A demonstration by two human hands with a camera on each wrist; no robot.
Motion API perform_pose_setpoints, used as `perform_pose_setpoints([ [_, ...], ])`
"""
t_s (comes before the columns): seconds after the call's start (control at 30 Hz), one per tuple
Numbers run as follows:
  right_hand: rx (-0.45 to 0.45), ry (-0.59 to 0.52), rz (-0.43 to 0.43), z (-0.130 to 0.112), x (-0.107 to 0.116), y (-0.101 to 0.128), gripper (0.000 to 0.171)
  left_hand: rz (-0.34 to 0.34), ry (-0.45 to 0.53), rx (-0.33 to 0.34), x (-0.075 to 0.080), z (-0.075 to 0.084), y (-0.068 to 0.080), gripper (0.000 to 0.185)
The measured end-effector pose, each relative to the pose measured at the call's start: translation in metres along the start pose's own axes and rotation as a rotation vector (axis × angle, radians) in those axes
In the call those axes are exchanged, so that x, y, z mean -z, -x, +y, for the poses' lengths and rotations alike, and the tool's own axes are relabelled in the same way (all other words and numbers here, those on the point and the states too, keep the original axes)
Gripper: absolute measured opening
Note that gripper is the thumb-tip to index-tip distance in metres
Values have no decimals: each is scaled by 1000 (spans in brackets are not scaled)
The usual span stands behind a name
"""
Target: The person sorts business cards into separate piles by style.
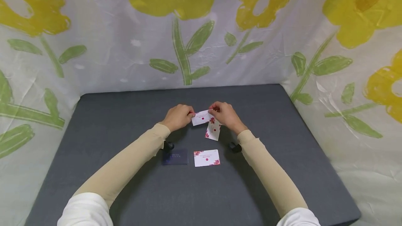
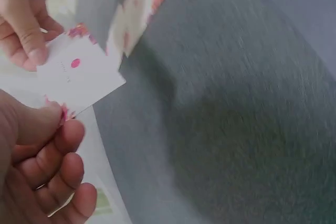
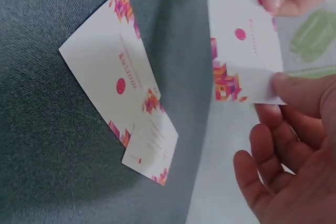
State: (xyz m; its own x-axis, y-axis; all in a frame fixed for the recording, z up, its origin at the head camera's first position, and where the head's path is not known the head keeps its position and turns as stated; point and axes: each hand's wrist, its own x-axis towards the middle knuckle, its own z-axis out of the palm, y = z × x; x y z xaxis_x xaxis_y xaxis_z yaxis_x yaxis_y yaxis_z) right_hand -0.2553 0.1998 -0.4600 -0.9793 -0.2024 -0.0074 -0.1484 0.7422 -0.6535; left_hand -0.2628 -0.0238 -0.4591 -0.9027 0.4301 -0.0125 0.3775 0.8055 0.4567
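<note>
Between both hands a white card with pink-red floral corners and a red dot is held up over the table. My left hand pinches its left end between thumb and fingers. At the other end my right hand pinches it the same way. Just below lies a similar card, set at an angle. The right wrist view shows two cards there, a larger-looking card and a smaller-looking card overlapping its corner. Nearer me rests another white card, possibly a stack.
Left of the near white card lies a dark blue flat rectangle, hard to make out against the dark grey table. Behind and at the sides hangs a white curtain printed with yellow flowers.
</note>
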Motion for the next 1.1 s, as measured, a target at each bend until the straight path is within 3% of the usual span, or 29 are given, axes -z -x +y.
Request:
perform_pose_setpoints([
  [0.2, -53, -63, -66, 4, 3, 21, 19, -89, 49, 14, -1, 6, 12, 15],
  [0.4, -42, -81, -121, 16, -6, 48, 12, -173, 104, 11, -13, 7, 30, 12],
  [0.77, -119, -152, -203, 25, -18, 90, 9, -313, 52, -39, -30, 21, 52, 18],
  [1.1, -115, -117, -206, 30, -27, 100, 8, -355, 35, -40, -45, 23, 59, 22],
])
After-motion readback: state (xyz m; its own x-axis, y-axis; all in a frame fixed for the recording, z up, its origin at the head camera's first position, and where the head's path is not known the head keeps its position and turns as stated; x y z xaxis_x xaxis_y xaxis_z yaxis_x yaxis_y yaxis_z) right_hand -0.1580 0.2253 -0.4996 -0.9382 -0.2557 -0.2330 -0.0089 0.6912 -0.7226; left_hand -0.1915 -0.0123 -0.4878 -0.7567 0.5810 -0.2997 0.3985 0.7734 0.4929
